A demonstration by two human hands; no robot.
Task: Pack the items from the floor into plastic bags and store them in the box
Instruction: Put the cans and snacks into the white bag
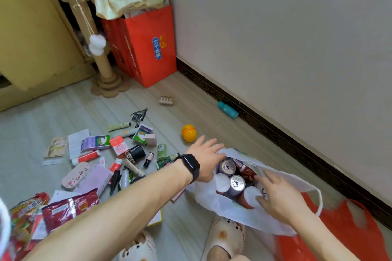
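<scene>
Seen from the head, the white plastic bag (pixel 214 201) sits open on the floor (pixel 53 112) with drink cans (pixel 235 184) upright inside. The left hand (pixel 206 155) (a dark watch (pixel 191 166) on its wrist) lies at the bag's far rim, fingers straight and spread, holding nothing. The right hand (pixel 280 196) reaches in from the near side, its loosely spread fingertips at the can tops and clasping nothing, while scattered packets and tubes (pixel 118 150) lie left of both hands.

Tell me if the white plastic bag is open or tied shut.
Open. The white bag gapes at the top, and cans show upright inside.
</scene>
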